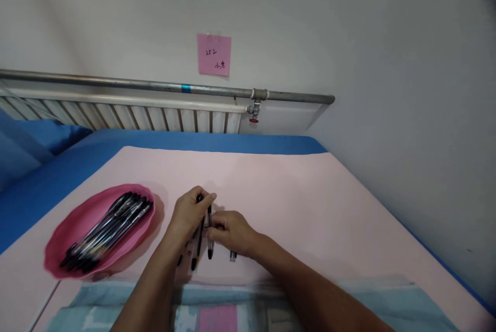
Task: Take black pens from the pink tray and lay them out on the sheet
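Observation:
Close together over the pink tabletop (279,192), both hands work around slim pens with black ends. My left hand (188,213) is closed, its thumb and fingers pinching at the top of a pen (210,249). Lower on that pen's clear barrel, my right hand (233,231) is closed on it from the right. Another black pen (196,249) lies slanted beneath my left hand, its tip towards me. A small clear-and-black piece (233,256) lies beside my right hand, partly hidden by it. Some small dark bits show by my left wrist, too small to name.
Left of my hands, a pink scalloped tray (54,249) holds several clear-barrelled pens (112,228). Light-blue patterned cloth (104,301) lies along the near edge. Blue covering borders the tabletop. A radiator (155,115), a metal pipe (127,83) and a pink note (214,55) are at the wall.

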`<state>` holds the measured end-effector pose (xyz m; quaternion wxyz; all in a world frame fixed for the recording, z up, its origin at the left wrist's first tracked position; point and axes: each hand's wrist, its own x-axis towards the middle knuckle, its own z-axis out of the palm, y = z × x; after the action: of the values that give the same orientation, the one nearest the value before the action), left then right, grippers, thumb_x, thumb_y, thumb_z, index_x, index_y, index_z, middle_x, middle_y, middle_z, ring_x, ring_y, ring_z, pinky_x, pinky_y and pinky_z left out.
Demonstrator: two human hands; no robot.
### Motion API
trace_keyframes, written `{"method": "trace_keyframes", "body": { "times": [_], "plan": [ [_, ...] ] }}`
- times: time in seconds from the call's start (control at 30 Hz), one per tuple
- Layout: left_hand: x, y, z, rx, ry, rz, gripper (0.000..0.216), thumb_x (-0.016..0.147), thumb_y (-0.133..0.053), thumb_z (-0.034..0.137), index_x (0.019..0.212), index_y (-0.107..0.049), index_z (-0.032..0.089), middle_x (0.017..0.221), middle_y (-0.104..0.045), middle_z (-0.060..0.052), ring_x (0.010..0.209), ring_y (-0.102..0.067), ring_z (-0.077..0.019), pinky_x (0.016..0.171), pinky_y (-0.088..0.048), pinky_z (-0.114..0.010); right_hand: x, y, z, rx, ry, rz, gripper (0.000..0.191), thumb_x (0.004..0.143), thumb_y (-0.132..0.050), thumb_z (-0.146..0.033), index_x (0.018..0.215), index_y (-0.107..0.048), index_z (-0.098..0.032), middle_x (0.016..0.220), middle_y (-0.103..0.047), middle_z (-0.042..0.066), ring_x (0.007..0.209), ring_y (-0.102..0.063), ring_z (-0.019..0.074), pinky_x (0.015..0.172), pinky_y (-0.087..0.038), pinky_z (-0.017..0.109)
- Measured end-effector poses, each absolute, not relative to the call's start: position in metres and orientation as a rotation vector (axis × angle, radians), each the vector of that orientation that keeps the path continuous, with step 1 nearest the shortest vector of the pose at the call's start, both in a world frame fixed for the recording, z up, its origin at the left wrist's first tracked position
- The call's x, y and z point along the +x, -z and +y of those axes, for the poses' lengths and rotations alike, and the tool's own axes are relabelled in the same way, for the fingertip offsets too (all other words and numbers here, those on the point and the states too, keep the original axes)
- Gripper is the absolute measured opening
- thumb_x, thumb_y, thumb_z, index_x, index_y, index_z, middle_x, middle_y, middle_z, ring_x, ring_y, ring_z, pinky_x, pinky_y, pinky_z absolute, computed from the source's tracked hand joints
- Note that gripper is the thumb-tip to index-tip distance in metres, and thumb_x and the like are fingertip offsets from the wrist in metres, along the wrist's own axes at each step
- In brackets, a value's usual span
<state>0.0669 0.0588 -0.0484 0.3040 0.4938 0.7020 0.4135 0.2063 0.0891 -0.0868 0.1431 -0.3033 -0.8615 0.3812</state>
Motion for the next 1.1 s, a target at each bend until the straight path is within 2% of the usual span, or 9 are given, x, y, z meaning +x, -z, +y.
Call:
{"method": "trace_keyframes", "body": {
  "times": [0.33,0.7,1.1],
  "plan": [
    [0.0652,0.0498,0.0581,1.362,-1.081,1.735,0.027,0.073,-0.048,0.042,0.07,-0.061,0.019,0.057,-0.053,0.004,0.055,-0.044,-0.0116,0.053,-0.033,-0.022,0.2061,0.0873,0.0888,-0.86,-1.054,-2.485,0.019,0.075,-0.052,-0.03,0.062,-0.053,-0.017,0.058,-0.046,-0.005,0.054,-0.042,0.0074,0.049,-0.031,0.019],
    [0.0661,0.0459,0.0573,1.443,-0.989,1.768,0.027,0.075,-0.043,0.04,0.069,-0.061,0.02,0.064,-0.058,0.002,0.066,-0.051,-0.015,0.062,-0.036,-0.024,0.2047,0.0857,0.0872,-0.909,-0.994,-2.544,0.02,0.073,-0.055,-0.031,0.061,-0.053,-0.016,0.057,-0.047,-0.005,0.053,-0.042,0.0075,0.049,-0.031,0.02],
    [0.0617,0.0513,0.0586,1.49,-0.956,1.769,0.029,0.075,-0.042,0.04,0.069,-0.061,0.02,0.063,-0.057,0.002,0.063,-0.049,-0.0146,0.06,-0.035,-0.024,0.2052,0.0879,0.0875,-0.89,-0.93,-2.575,0.018,0.074,-0.054,-0.03,0.062,-0.055,-0.017,0.058,-0.047,-0.005,0.054,-0.041,0.0069,0.05,-0.031,0.019]
  ]
}}
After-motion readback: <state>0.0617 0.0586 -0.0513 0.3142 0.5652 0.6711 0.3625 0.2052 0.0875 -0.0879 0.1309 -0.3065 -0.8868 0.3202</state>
